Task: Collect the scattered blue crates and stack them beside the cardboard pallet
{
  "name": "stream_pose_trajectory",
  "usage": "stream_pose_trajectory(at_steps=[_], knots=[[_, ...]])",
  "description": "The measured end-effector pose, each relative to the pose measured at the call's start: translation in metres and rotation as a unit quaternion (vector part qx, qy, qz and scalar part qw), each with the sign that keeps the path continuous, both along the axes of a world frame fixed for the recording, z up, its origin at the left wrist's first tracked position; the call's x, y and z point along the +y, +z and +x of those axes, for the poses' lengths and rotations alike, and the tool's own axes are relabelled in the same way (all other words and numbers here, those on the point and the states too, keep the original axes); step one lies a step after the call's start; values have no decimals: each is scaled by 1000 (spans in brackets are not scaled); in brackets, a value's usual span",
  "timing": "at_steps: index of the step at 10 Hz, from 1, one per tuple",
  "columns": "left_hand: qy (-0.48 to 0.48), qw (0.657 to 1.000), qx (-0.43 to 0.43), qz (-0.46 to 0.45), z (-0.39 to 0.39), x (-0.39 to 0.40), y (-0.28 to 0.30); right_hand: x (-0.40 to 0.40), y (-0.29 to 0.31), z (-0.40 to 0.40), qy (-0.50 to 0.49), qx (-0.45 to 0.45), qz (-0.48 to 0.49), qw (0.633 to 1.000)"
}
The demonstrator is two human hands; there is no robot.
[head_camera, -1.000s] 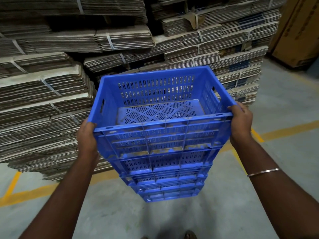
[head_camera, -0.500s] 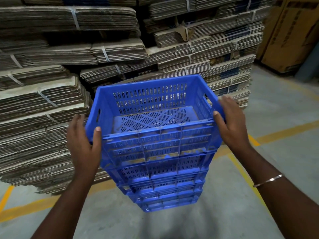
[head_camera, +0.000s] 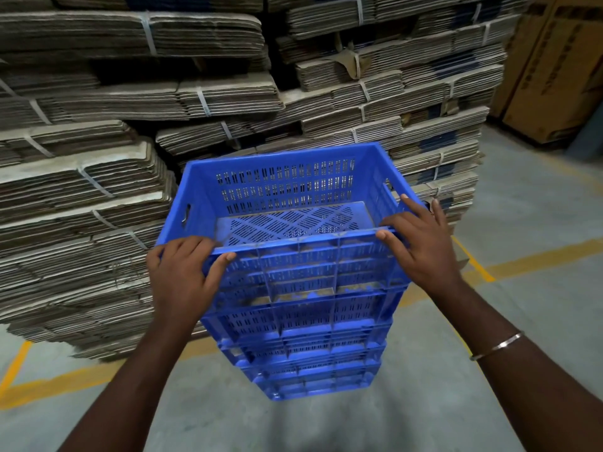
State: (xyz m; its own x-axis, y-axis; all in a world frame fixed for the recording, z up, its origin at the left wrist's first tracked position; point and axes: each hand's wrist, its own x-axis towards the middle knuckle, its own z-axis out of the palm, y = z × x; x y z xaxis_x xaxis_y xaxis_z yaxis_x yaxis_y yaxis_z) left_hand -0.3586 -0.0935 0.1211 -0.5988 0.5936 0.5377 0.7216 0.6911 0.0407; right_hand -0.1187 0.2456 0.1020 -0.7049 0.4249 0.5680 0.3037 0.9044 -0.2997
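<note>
Where the yellow floor line [head_camera: 535,259] runs along the foot of the cardboard [head_camera: 137,197], a stack [head_camera: 303,340] of nested blue crates stands on the grey floor [head_camera: 424,402], just in front of the bundles. Its top crate [head_camera: 287,203] is open and holds nothing, with slotted walls and a slotted bottom. At the near left corner of this crate the left hand [head_camera: 177,277] grips the rim, fingers curled over the edge and the thumb lying along the front wall. At the near right corner the right hand [head_camera: 421,246] rests on the rim with its fingers straight and spread apart, one reaching along the right wall, the thumb on the front edge. A thin metal bangle [head_camera: 496,346] circles the right forearm. Behind the stack the cardboard rises in flattened bundles tied with white straps [head_camera: 148,34], filling the view to the left and above. To the right of the stack, farther back, brown boxes [head_camera: 554,70] stand on the floor.
</note>
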Motion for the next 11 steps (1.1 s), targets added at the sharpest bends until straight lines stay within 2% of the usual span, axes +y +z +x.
stream_pose_trajectory(at_steps=[2,3,5,7,8,9,10,11], knots=[[-7,1000,-5,-3,1,-3,2,-9,5,1,-19,-19,9,1000],[-9,1000,-10,-8,2,-5,1,-27,8,0,-27,-59,50,997],[-3,1000,-30,-10,14,-2,-2,-74,3,-24,21,-143,116,983],[19,998,-18,-63,22,-1,-7,-78,-3,-28,7,-154,127,980],[28,997,-39,-60,28,1,-7,-77,0,-28,21,-156,129,979],[-1,998,-62,-11,38,-2,-3,-82,4,-23,34,-162,119,979],[-75,991,-69,85,53,-11,2,-97,-7,-1,58,-140,109,982],[-109,988,-63,89,68,-21,0,-109,-23,25,45,-136,101,985]])
